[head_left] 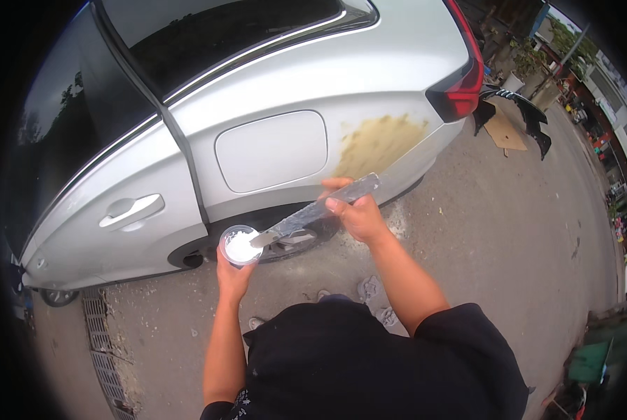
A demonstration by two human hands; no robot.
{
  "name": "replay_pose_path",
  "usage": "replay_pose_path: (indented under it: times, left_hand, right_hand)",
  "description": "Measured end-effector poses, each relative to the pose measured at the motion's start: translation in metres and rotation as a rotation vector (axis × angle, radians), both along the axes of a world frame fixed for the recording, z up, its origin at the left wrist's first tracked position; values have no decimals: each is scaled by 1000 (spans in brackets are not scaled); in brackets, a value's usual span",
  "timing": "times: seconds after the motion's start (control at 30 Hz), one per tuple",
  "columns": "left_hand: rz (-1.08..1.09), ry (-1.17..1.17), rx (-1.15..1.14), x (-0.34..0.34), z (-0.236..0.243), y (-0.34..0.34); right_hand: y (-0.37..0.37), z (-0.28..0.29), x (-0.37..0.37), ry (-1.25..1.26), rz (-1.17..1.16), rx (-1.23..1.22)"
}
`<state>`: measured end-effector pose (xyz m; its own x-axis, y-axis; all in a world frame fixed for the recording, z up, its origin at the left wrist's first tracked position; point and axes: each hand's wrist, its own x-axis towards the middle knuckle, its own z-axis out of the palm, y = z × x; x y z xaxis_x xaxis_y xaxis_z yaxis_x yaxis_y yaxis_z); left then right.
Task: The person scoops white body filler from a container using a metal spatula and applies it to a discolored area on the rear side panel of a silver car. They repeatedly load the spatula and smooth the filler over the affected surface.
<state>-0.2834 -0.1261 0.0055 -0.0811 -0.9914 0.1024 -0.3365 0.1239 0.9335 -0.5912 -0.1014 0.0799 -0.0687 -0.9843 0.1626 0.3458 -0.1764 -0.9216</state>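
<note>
My left hand [233,281] is closed around a small clear plastic cup [227,255] that holds thick white paste [243,246]. Between the fingers and thumb of my right hand [361,215] is a long, flat grey putty knife [306,215], smeared with residue. Its narrow end dips into the mouth of the cup and touches the paste. Both hands are in front of the rear wheel of a silver car [264,150]. A yellowish, dull filler patch [382,143] covers part of the rear panel, just beyond my right hand.
The red tail light [464,91] is right of the patch. A black bumper part [527,115] and a piece of cardboard [504,131] lie on the concrete ground [495,231]. A drain grate [102,350] runs along the lower left. A green container [589,362] stands at the lower right.
</note>
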Motion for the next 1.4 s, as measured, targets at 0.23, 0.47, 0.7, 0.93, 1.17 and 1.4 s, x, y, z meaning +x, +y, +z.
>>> replay_pose_path:
  times: [0.23, 0.47, 0.7, 0.93, 1.17, 1.4]
  left_hand:
    - [-295, -48, 12, -50, -16, 16]
    - [-608, 15, 84, -88, -39, 35]
    - [-823, 98, 181, -132, -45, 76]
    - [-922, 134, 182, -174, -46, 107]
    - [-915, 89, 174, -233, -52, 141]
    - [-838, 119, 248, -297, -46, 190]
  right_hand:
    - [53, 22, -18, 272, -86, 50]
    - [127, 34, -18, 319, -307, 248]
    - [202, 50, -24, 444, -532, 346]
    - [249, 56, -47, 449, -642, 394]
    - [292, 41, -110, 443, -644, 369]
    - [323, 27, -190, 363, -552, 349]
